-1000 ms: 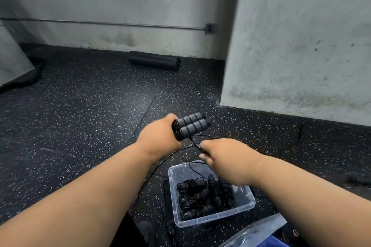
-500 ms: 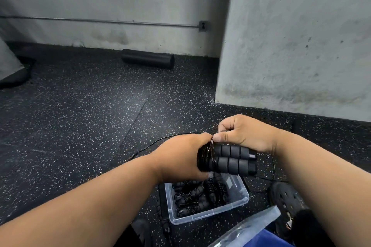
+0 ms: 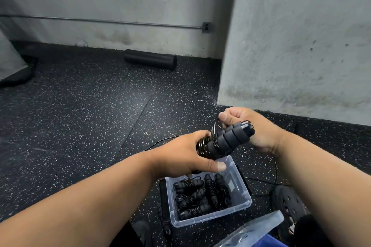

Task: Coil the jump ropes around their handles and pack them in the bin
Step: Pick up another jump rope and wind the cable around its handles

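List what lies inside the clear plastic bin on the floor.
The clear plastic bin holds several black jump ropes, each coiled round its foam handles. Their exact count is unclear, and the left hand covers the bin's far corner.

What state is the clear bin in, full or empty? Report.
Partly full. The clear bin holds several coiled jump ropes across its floor, with bare bottom showing at its right side.

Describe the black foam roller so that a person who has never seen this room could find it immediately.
Start at the grey concrete back wall with the thin metal pipe running along it. At the foot of that wall, on the speckled black floor, lies the foam roller, a thick smooth black cylinder on its side. It lies alone, far from the clear bin of coiled jump ropes.
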`<state>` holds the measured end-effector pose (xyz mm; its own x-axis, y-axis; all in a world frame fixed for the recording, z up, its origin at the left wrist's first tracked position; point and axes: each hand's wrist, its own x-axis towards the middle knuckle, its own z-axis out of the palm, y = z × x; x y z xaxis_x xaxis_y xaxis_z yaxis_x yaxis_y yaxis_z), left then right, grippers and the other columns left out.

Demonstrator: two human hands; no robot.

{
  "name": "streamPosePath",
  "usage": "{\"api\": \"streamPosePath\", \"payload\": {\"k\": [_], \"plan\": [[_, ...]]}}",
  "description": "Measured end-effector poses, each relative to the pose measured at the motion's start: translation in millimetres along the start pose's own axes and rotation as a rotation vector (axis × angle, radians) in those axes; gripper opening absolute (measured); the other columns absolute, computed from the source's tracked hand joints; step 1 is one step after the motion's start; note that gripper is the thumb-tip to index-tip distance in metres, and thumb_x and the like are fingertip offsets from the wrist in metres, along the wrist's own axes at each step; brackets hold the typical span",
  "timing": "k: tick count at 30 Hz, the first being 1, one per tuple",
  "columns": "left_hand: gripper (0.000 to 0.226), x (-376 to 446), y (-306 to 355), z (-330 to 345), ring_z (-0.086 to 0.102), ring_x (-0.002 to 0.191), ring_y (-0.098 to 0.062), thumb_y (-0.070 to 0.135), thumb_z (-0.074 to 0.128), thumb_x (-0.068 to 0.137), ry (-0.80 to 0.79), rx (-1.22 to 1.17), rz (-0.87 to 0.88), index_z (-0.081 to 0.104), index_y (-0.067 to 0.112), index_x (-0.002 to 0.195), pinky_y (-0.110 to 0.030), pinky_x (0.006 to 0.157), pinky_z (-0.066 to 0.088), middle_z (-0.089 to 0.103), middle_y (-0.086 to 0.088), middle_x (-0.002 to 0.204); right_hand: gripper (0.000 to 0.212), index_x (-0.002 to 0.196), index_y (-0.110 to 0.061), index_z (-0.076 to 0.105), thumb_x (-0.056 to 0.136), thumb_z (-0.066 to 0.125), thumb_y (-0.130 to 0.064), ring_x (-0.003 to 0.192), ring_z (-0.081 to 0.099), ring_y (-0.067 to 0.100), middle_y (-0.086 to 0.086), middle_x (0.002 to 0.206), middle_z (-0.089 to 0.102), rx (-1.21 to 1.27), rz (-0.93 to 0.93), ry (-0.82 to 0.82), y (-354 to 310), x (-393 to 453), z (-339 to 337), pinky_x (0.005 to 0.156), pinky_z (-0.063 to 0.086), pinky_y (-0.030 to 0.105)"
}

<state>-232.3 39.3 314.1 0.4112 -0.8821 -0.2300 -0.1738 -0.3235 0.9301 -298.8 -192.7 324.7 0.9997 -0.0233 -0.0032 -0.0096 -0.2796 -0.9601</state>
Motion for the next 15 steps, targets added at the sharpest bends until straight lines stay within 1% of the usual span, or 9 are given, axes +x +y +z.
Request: {"api": "streamPosePath", "payload": {"k": [2,5,7,9,11,12,14,15], "plan": [[0.063,0,-6,-3,0.067,0.066,-0.005,0.055,0.095,0.069,-0.033,0.028,-0.086,0.062,0.042,0.121,-0.024,0.056,0.054,0.074,0.012,0.085,0.059,0.078,-0.023,0.065,0.077,0.067,-0.082,0.062,0.045,0.009,-0.008,0.068,0.055,-0.135,0.003,0.023,-8,-2,-15,0.060,0.038,0.028],[0.060,4,-20,-13,0.067,0.064,-0.004,0.065,0.092,0.065,0.055,0.188,-0.211,0.065,0.039,0.111,-0.025,0.056,0.055,0.075,0.010,0.085,0.065,0.080,-0.022,0.068,0.071,0.067,-0.086,0.058,0.040,0.003,-0.016,0.063,0.050,-0.251,-0.075,0.073,-26,-8,-26,0.055,0.035,0.016],[0.061,7,-29,-22,0.071,0.070,-0.007,0.073,0.088,0.061,0.134,0.291,-0.322,0.067,0.036,0.106,-0.025,0.057,0.055,0.076,0.007,0.090,0.057,0.080,-0.025,0.069,0.074,0.067,-0.082,0.055,0.041,0.001,-0.017,0.060,0.051,-0.386,-0.126,-0.013,-42,-14,-19,0.051,0.034,0.015],[0.063,11,-38,-30,0.074,0.079,-0.013,0.075,0.086,0.059,0.169,0.366,-0.413,0.067,0.032,0.102,-0.027,0.062,0.057,0.076,0.005,0.093,0.041,0.082,-0.028,0.069,0.083,0.070,-0.069,0.054,0.047,0.001,-0.016,0.062,0.057,-0.619,-0.184,-0.152,-55,-20,1,0.050,0.034,0.016],[0.060,14,-43,-31,0.072,0.078,-0.014,0.073,0.087,0.059,0.156,0.447,-0.469,0.065,0.031,0.097,-0.024,0.061,0.052,0.074,0.006,0.090,0.031,0.082,-0.031,0.067,0.087,0.069,-0.062,0.064,0.055,0.005,-0.015,0.067,0.059,-0.898,-0.311,-0.218,-62,-25,25,0.055,0.038,0.019],[0.059,15,-45,-28,0.070,0.077,-0.012,0.074,0.086,0.059,0.140,0.496,-0.485,0.063,0.032,0.094,-0.023,0.060,0.049,0.073,0.007,0.088,0.030,0.086,-0.032,0.068,0.088,0.068,-0.061,0.068,0.055,0.006,-0.017,0.069,0.057,-0.994,-0.377,-0.220,-65,-27,36,0.058,0.041,0.022],[0.060,19,-48,-19,0.067,0.078,-0.010,0.078,0.084,0.060,0.113,0.605,-0.497,0.059,0.032,0.090,-0.024,0.061,0.045,0.069,0.009,0.087,0.026,0.088,-0.034,0.070,0.089,0.068,-0.060,0.071,0.054,0.006,-0.018,0.071,0.054,-1.040,-0.430,-0.221,-71,-29,47,0.063,0.044,0.028],[0.062,21,-50,-14,0.068,0.078,-0.012,0.079,0.083,0.060,0.105,0.629,-0.502,0.058,0.031,0.091,-0.025,0.061,0.047,0.069,0.008,0.088,0.026,0.088,-0.033,0.071,0.090,0.068,-0.059,0.072,0.055,0.007,-0.017,0.073,0.055,-1.031,-0.421,-0.233,-73,-29,47,0.064,0.045,0.030]]}}
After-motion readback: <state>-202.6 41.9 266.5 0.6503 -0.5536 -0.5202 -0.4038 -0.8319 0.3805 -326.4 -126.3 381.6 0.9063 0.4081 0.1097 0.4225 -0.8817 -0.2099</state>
